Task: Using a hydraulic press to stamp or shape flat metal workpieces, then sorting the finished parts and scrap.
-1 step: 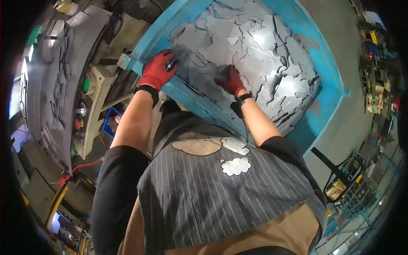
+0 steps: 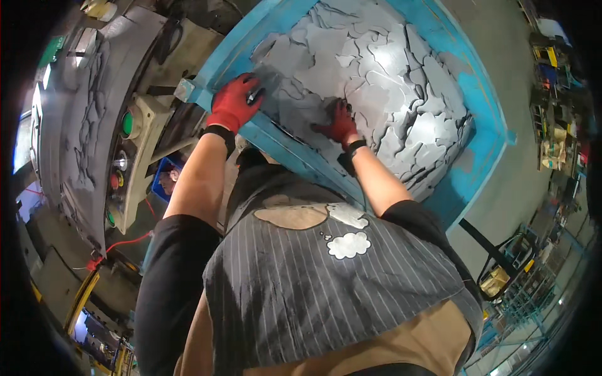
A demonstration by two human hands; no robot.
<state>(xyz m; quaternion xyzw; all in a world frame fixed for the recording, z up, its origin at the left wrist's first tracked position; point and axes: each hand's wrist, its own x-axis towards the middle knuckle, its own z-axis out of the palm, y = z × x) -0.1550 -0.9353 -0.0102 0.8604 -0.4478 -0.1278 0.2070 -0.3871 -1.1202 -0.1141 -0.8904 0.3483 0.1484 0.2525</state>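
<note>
A blue metal bin (image 2: 480, 94) in front of me holds a heap of flat, irregular grey sheet pieces (image 2: 376, 94). My left hand (image 2: 233, 103), in a red and black glove, is at the bin's near left wall with its fingers curled. A small pale bit shows between its thumb and fingers, too small to name. My right hand (image 2: 342, 124), gloved alike, lies on the pieces near the front wall. Its thumb stretches out to the left, apart from the fingers. Part of its fingertips is hard to make out against the dark grey pieces.
To the left, a machine bed (image 2: 119, 69) carries more grey pieces. Next to it stands a beige control panel (image 2: 141, 125) with round green buttons. A blue crate (image 2: 164, 178) sits below, and a red cable (image 2: 128, 240) runs nearby. Racks with goods (image 2: 555, 106) line the far right.
My right hand has shifted slightly, and its thumb now spreads away from the fingers. My left hand has barely moved.
</note>
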